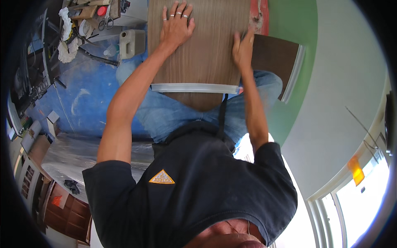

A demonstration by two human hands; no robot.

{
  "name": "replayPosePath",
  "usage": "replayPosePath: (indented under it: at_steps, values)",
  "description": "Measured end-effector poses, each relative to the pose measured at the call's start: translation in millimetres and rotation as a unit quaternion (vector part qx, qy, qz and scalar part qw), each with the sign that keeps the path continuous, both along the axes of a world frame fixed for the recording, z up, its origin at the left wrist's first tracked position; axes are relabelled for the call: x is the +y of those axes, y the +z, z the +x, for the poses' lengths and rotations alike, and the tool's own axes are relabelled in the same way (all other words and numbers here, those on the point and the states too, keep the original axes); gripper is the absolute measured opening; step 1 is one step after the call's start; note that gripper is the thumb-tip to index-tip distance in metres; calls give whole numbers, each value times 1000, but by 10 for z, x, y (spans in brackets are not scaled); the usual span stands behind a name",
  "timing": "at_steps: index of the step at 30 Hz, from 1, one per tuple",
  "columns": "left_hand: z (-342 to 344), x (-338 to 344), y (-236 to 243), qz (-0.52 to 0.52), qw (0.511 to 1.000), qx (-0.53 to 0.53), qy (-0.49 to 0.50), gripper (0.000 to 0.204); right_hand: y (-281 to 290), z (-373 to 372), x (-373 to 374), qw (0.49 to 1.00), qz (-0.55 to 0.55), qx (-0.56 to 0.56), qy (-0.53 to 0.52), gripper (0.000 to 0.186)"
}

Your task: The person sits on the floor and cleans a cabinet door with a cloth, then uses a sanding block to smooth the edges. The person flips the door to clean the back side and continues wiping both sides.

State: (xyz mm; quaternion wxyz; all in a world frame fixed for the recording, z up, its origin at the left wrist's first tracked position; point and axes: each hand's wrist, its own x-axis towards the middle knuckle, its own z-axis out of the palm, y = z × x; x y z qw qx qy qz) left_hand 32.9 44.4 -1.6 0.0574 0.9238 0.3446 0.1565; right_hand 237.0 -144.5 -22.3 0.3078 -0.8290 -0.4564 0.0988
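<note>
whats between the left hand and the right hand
In the head view, just a bare stretch of the brown wood-grain panel lies between the left hand, spread on it, and the right hand, at its right edge.

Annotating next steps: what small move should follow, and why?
Probably settle the right hand firmly along the right edge of the wood-grain panel: the left hand lies spread on its face, but the right is blurred at that edge, so its hold can't be confirmed.

Workshop-like room: wood panel point(206, 45), scissors point(107, 19), jerrycan point(132, 44)
</note>
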Motion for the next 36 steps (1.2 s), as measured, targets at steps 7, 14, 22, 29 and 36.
replayPosePath:
  at_steps: [7, 14, 22, 29, 36]
  values:
    - [22, -2, 3, 15, 1000, 7, 5, 52, 11, -311, -407, 999, -17, 3, -43, 83]
    - [17, -10, 72, -10, 1000, -12, 4, 48, -26, 791, 1213, 996, -5, -39, -85, 77]
    - [16, 10, -6, -18, 999, 26, 16, 52, 101, -80, 50, 997, -42, 44, -50, 81]
    - [14, 30, 26, -30, 999, 30, 18, 53, 41, 1221, 1970, 992, -39, -93, -74, 79]
    - [14, 15, 15, -36, 998, 37, 26, 54, 103, 384, 864, 993, -96, 4, -68, 82]
